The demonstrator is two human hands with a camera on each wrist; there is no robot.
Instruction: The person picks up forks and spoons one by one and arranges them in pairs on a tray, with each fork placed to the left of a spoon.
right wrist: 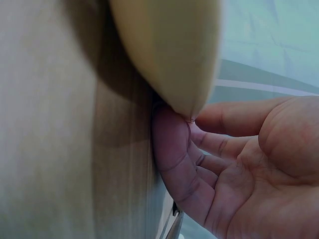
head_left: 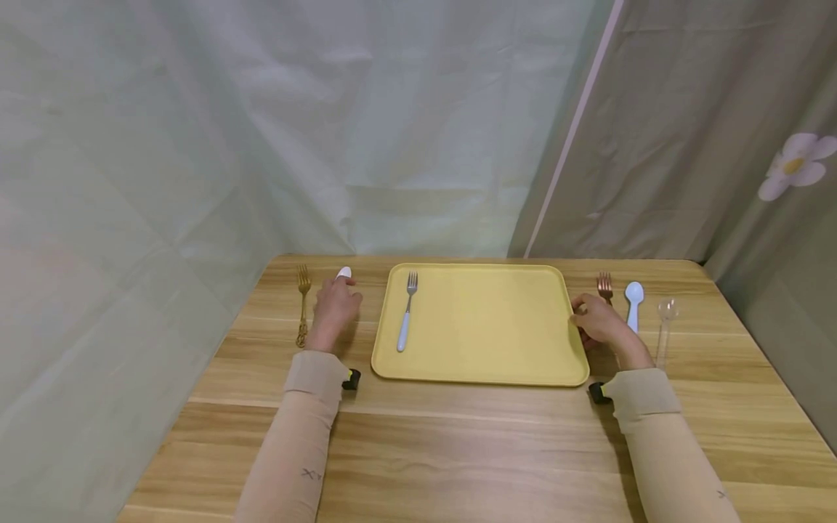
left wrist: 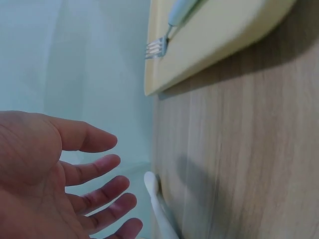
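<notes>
A yellow rectangular tray (head_left: 490,319) lies on the wooden table, bearing a fork with a pale blue handle (head_left: 404,330) near its left side. My right hand (head_left: 600,321) pinches the tray's right rim; in the right wrist view the thumb (right wrist: 234,118) meets the rim and the other fingers curl beneath it. To the left of the tray, my left hand (head_left: 336,305) hovers over a white spoon (left wrist: 158,209), its fingers loosely spread with nothing between them. Most of that spoon is hidden by the hand in the head view.
A gold fork (head_left: 303,305) lies left of my left hand. Beyond my right hand are a copper-coloured fork (head_left: 604,285), a light blue spoon (head_left: 633,298) and a clear spoon (head_left: 666,312). Curtains (head_left: 418,131) hang behind the table (head_left: 471,450).
</notes>
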